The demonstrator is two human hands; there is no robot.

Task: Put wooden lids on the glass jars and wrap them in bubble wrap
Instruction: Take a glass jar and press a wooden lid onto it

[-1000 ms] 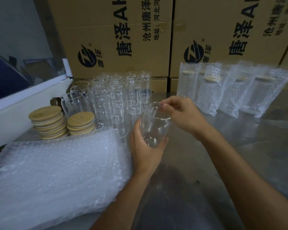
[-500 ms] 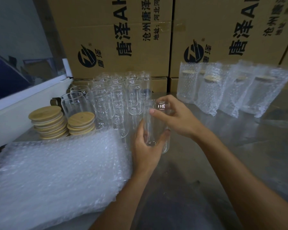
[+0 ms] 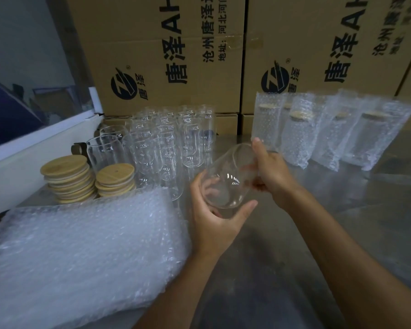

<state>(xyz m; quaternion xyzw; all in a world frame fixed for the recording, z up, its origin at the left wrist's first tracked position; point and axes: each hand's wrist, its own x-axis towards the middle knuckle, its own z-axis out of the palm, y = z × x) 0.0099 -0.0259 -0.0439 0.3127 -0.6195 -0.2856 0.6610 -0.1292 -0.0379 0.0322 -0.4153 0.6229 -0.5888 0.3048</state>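
Above a grey metal worktable (image 3: 282,245), I am holding one clear glass jar (image 3: 230,176) in both hands, tilted on its side so its mouth is pointing up and away to the right. My left hand (image 3: 214,219) is cupping the jar's base, with the thumb pressing one side and the fingers curling round the other. My right hand (image 3: 271,169) is gripping the upper part near the rim, with one fingertip rising over the edge. The jar is hanging clear of the table, with no lid on it.

Just behind the jar and to its left, a cluster of bare glass jars (image 3: 171,143) is standing upright in rows. Beside them, further left, two stacks of round wooden lids (image 3: 88,179) are sitting side by side, the left stack standing taller. In front of the lids, a thick pile of bubble wrap (image 3: 81,252) is lying flat and filling the near left of the table, its right edge running just beside my left wrist.

At the far right, a row of wrapped jars (image 3: 323,131) is standing upright in bubble-wrap sleeves, wooden lids showing dimly through the plastic. Behind everything, large cardboard boxes (image 3: 176,55) printed with dark characters and a round logo are forming a wall along the back of the table.
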